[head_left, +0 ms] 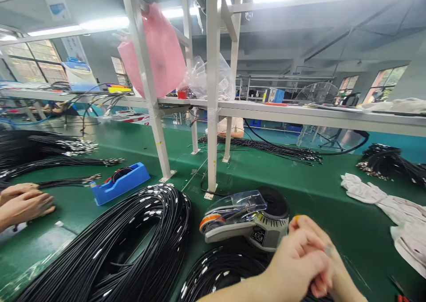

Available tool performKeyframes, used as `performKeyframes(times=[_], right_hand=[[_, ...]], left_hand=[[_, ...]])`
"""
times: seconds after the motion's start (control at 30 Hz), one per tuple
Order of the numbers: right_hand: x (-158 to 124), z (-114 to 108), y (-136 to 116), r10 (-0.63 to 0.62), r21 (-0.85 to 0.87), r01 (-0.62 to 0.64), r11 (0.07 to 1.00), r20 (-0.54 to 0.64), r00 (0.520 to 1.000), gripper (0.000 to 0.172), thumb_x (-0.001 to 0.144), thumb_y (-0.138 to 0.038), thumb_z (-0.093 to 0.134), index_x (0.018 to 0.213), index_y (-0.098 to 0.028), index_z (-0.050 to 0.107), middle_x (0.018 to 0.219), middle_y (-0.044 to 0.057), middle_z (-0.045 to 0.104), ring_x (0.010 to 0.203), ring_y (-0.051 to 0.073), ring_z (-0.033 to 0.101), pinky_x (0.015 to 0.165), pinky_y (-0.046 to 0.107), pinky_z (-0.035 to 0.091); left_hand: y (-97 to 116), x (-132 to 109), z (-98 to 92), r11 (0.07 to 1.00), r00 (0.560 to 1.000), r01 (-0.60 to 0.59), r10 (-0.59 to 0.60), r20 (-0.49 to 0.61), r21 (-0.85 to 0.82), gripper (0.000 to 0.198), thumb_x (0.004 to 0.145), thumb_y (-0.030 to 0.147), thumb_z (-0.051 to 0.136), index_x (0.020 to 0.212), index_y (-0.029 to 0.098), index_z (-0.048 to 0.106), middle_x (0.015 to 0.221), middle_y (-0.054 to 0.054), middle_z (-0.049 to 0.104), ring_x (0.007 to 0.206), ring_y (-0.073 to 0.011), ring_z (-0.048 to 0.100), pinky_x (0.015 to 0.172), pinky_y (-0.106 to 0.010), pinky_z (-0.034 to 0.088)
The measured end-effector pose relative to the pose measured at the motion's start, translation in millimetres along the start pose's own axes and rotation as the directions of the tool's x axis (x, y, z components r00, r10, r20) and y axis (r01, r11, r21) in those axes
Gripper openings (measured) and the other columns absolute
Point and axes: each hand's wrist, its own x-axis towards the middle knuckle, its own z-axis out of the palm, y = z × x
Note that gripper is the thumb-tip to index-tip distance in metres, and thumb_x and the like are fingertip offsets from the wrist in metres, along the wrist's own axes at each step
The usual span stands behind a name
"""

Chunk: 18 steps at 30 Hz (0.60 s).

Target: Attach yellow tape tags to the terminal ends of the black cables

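Note:
My left hand (297,260) and my right hand (311,229) overlap at the lower right, in front of the tape dispenser. The left fingers curl in against the right hand; what they hold, if anything, is hidden. A small orange-yellow piece (297,218) shows at the right hand's fingertips, too small to name. The grey automatic tape dispenser (246,226) has a clear cover, an orange roll and a black round wheel. Coiled black cables (213,268) with white tags lie just below it, partly behind my left forearm. A larger cable coil (159,217) lies to the left.
A blue tape holder (121,184) stands at left, near another person's hands (28,204). White shelf posts (212,115) rise from the green table (319,195). White gloves (382,200) lie at right, cable bundles (382,160) behind them. A red-handled tool (401,296) lies lower right.

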Motion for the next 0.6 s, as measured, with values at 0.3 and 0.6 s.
performKeyframes(times=[0.3, 0.6], right_hand=[[-32, -65, -20, -0.194, -0.199, 0.224, 0.954, 0.157, 0.968, 0.042, 0.088, -0.046, 0.036, 0.056, -0.020, 0.046, 0.055, 0.001, 0.047, 0.054, 0.017, 0.044, 0.055, 0.030, 0.037], [-31, -65, 3, -0.147, -0.362, 0.262, 0.895, 0.315, 0.938, 0.040, 0.091, -0.037, 0.032, 0.057, -0.019, 0.044, 0.053, -0.002, 0.046, 0.051, 0.013, 0.043, 0.053, 0.025, 0.033]], left_hand=[[-16, 14, -13.8, 0.951, 0.970, 0.233, -0.243, -0.026, -0.203, 0.029, 0.065, 0.028, 0.064, 0.078, 0.020, 0.039, 0.051, 0.008, 0.043, 0.039, -0.0027, 0.031, 0.039, -0.018, 0.011], [-32, 15, -10.3, 0.977, 0.982, 0.160, -0.143, -0.122, 0.140, 0.022, 0.070, 0.032, 0.059, 0.077, 0.018, 0.043, 0.049, 0.007, 0.048, 0.032, -0.0034, 0.032, 0.029, -0.014, 0.022]])
